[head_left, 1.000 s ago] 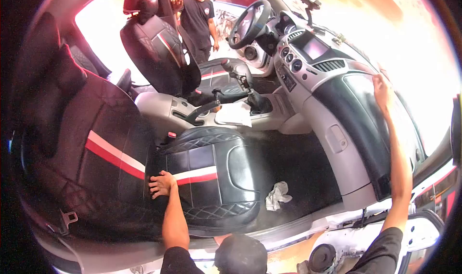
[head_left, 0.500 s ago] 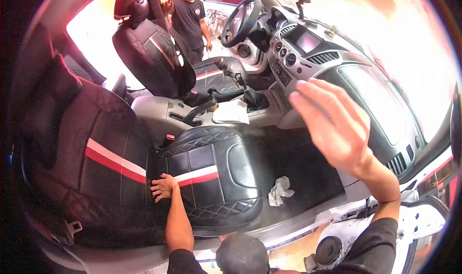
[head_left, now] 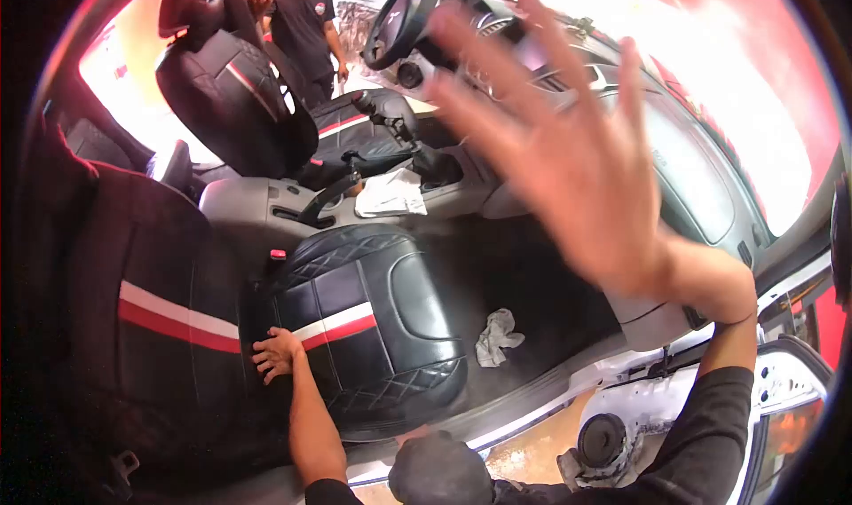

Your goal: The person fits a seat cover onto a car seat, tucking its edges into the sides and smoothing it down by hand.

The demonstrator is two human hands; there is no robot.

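My left hand point(head_left: 278, 354) rests with fingers apart on the black front seat, where the seat cushion point(head_left: 342, 279) meets the backrest point(head_left: 160, 248). Both parts carry a white and red stripe. Nothing shows in that hand. My right hand point(head_left: 568, 163) is raised close to the camera, blurred, with its fingers spread and nothing in it. It covers part of the dashboard and glove box side point(head_left: 697, 163). A crumpled whitish cloth point(head_left: 499, 336) lies on the dark floor beside the seat cushion.
Between the seats, a white cloth or paper point(head_left: 390, 193) lies on the console near the gear lever point(head_left: 435, 163) and handbrake point(head_left: 328, 199). Beyond the second seat point(head_left: 235, 106) stands a person point(head_left: 302, 30). The door with a round speaker point(head_left: 602, 440) and a dark rounded shape point(head_left: 439, 469) are below.
My right hand has spread its fingers and come up larger in view. The car interior has shifted left in the picture. My left hand stays on the seat.
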